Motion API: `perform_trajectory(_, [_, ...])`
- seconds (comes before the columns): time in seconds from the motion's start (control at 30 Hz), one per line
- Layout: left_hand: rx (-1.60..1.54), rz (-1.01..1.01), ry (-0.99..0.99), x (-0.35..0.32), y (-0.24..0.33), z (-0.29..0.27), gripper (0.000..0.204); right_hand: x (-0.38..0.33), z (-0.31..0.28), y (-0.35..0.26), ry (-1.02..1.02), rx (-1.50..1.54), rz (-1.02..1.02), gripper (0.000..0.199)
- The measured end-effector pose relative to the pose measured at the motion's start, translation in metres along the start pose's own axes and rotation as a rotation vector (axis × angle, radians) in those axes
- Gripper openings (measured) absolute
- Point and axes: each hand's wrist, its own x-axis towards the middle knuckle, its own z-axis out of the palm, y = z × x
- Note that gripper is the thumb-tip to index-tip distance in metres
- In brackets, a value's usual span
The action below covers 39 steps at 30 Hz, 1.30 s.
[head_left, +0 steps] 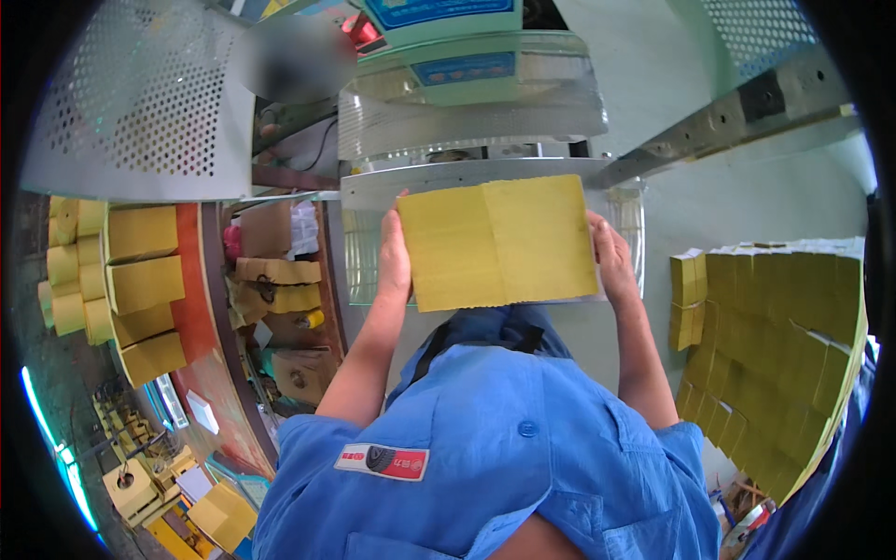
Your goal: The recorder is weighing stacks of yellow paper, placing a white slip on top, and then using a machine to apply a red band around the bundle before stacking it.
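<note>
A wide block of yellow paper (495, 245) with a faint seam down its middle is held level in front of my body. My left hand (396, 257) grips its left edge, the thumb at the upper corner. On the opposite edge my right hand (611, 257) presses with bent fingers. Beneath and behind the block lies a metal machine tray (373, 187), partly hidden by the paper. How thick the block is cannot be seen from above.
A clear ribbed cover (471, 98) is beyond the tray. A perforated metal panel (140, 103) stands left, a metal bar (737, 117) right. Yellow paper stacks (775, 345) fill the right; more yellow bundles (145, 285) sit on a red-edged bench (201, 308) at left.
</note>
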Motion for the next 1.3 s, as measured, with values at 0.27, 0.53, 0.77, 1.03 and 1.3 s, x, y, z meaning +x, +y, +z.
perform_trajectory(0.27, [-0.186, -0.169, 0.046, -0.01, -0.013, -0.002, 0.065, -0.004, 0.006, -0.005, -0.025, -0.083, -0.162, 0.048])
perform_trajectory(0.53, [-0.265, -0.254, 0.059, -0.026, -0.008, 0.01, 0.065, -0.007, 0.011, -0.009, -0.015, -0.044, -0.151, 0.047])
perform_trajectory(0.77, [-0.288, -0.288, 0.055, -0.031, -0.008, 0.007, 0.054, -0.011, 0.002, -0.012, -0.096, 0.438, 0.195, 0.046])
perform_trajectory(1.03, [-0.443, -0.232, 0.106, -0.037, -0.014, 0.013, 0.054, -0.008, 0.018, -0.004, 0.006, 0.064, 0.023, 0.043])
perform_trajectory(1.3, [-0.481, -0.21, 0.002, -0.045, -0.011, 0.014, 0.064, -0.013, 0.038, 0.002, 0.063, 0.538, 0.024, 0.043])
